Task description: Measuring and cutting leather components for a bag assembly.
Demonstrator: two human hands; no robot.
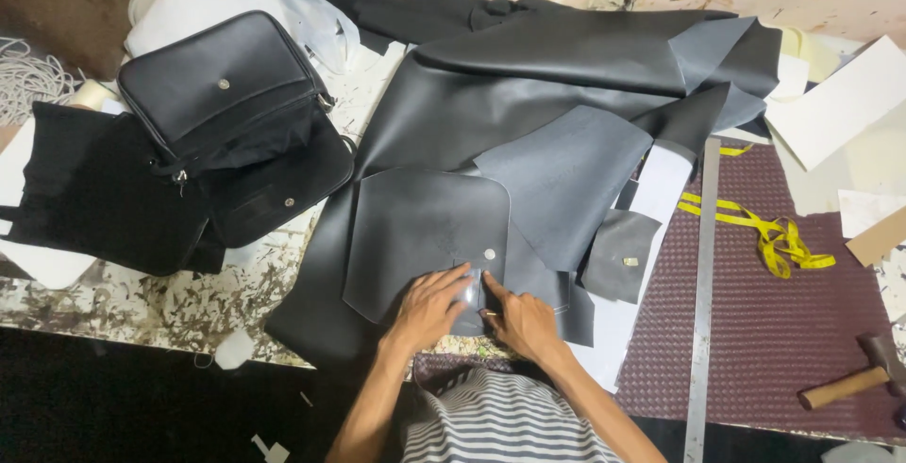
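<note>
Scuffed and paint-flecked, the worktable (170,307) spreads out below you, with a dark ribbed mat (783,331) covering its right part. Your left hand (429,310) lies flat, fingers spread, on the lower edge of a rounded black leather flap (415,236) that carries a small metal snap (489,254). Your right hand (519,319) sits just beside it, fingertips pressing down on the same lower edge; something thin shows under its fingers, but you cannot tell what it is. The two hands are close together, nearly touching, neither one closed around anything. The flap lies in front of you at the table's near edge, on top of a large sheet of black leather (566,76) that runs up toward the wall. A grey leather piece (566,180) overlaps the flap's right side, and a smaller dark piece with a metal fitting (618,255) lies just right of that. To your left rests a finished black bag (226,95). On the mat lie a long steel ruler (704,312), a yellow measuring tape (774,236) and a wooden-handled hammer (854,383).
</note>
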